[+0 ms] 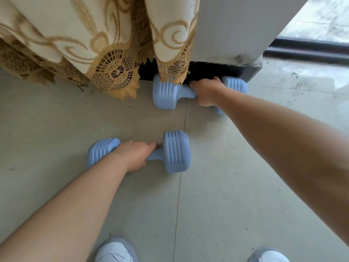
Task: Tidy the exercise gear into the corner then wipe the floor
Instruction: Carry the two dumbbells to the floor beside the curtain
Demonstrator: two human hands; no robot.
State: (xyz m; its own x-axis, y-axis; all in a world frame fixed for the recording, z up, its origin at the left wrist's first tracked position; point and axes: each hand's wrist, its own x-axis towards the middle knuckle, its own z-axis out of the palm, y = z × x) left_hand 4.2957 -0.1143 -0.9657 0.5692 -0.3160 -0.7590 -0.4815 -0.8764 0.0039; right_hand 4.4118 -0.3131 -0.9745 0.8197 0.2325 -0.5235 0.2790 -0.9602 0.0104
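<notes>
A cream curtain with gold lace trim (90,46) hangs beside a grey-white wall pillar with black skirting (232,25). White sneakers (115,251) stand on pale, speckled floor tiles (56,118).

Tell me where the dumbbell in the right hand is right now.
In the head view, the far dumbbell lies against the black baseboard, beside the curtain hem, gripped by the right hand.

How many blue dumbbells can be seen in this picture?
2. One dumbbell lies against the dark skirting under the curtain, gripped by the right hand; the other lies nearer, gripped by the left hand.
</notes>
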